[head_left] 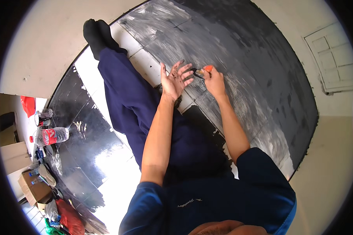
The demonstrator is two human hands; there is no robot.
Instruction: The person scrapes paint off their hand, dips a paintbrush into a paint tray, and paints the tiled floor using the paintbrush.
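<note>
My left hand is open, palm turned up and fingers spread, with dark smudges on the fingers and palm. My right hand grips a small tool with an orange end and a dark tip, which points toward my left fingertips. Both hands are raised over the tiled floor, which is partly coated in black and streaky grey. My legs in navy trousers stretch beside my left arm, with black-socked feet at the upper left.
On the left lie a large plastic bottle, a red item, a pale shoe, a cardboard box and a red bag. A pale wall borders the tiles, with a panelled shape at right.
</note>
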